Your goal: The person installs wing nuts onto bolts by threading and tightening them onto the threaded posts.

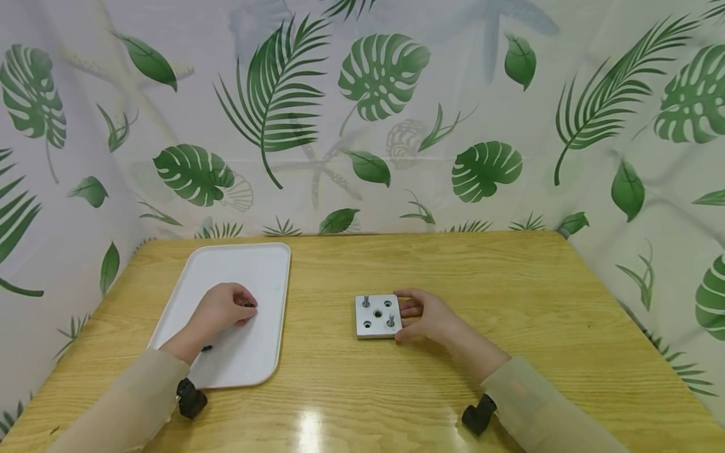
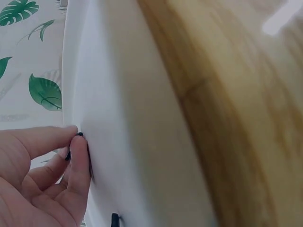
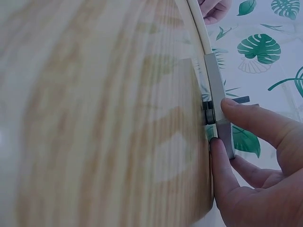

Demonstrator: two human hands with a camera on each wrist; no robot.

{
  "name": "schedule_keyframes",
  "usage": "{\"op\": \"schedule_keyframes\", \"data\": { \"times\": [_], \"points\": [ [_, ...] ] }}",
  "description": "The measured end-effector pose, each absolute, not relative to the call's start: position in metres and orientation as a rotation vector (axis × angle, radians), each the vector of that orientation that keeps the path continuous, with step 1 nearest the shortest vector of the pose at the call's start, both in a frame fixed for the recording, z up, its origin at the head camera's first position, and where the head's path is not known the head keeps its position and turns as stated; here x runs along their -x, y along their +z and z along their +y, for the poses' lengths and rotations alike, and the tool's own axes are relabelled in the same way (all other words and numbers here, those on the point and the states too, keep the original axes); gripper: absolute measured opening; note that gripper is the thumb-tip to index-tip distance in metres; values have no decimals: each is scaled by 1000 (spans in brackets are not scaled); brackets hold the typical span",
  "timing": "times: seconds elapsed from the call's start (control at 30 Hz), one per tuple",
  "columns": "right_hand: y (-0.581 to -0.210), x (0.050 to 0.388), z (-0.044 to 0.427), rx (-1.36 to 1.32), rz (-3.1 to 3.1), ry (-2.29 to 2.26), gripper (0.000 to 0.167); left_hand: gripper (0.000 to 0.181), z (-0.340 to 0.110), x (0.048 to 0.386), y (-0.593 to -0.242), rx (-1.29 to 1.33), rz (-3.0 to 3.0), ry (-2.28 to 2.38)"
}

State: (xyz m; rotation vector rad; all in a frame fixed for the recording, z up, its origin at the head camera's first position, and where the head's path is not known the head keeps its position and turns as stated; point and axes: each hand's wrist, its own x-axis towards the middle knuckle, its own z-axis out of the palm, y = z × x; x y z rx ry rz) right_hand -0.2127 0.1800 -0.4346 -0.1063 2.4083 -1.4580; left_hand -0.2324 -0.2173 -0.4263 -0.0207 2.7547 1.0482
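My left hand (image 1: 225,306) is over the white tray (image 1: 266,264), pinching a small black piece (image 2: 68,155) between thumb and fingers. The fingers hide most of it, so its kind cannot be told. Another small black piece (image 1: 207,348) lies on the tray near the left wrist. My right hand (image 1: 426,318) grips the right edge of a square metal plate (image 1: 369,313), thumb on the near side and fingers on the far side. Two threaded bolts (image 1: 391,321) stand up from opposite corners of the plate, and other holes show in it. Dark bolt heads (image 3: 207,113) show under the plate.
A wooden table (image 1: 328,377) carries the tray on the left and the plate near the middle. Leaf-patterned sheeting (image 1: 317,126) stands along the back and both sides. Black wrist cameras (image 1: 191,398) sit at both cuffs.
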Motion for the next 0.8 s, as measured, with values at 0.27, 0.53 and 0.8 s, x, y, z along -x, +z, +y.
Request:
{"op": "schedule_keyframes", "data": {
  "times": [0.27, 0.53, 0.8],
  "points": [
    [-433, 211, 180, 96, 2403, -1463, 91, 11, -219, 234, -425, 56, 2705, 1151],
    [-434, 213, 180, 71, 2414, -1450, 90, 13, -218, 236, -423, 69, 2691, 1157],
    [-434, 213, 179, 73, 2419, -1437, 91, 20, -217, 239, -420, 110, 2600, 1256]
  ]
}}
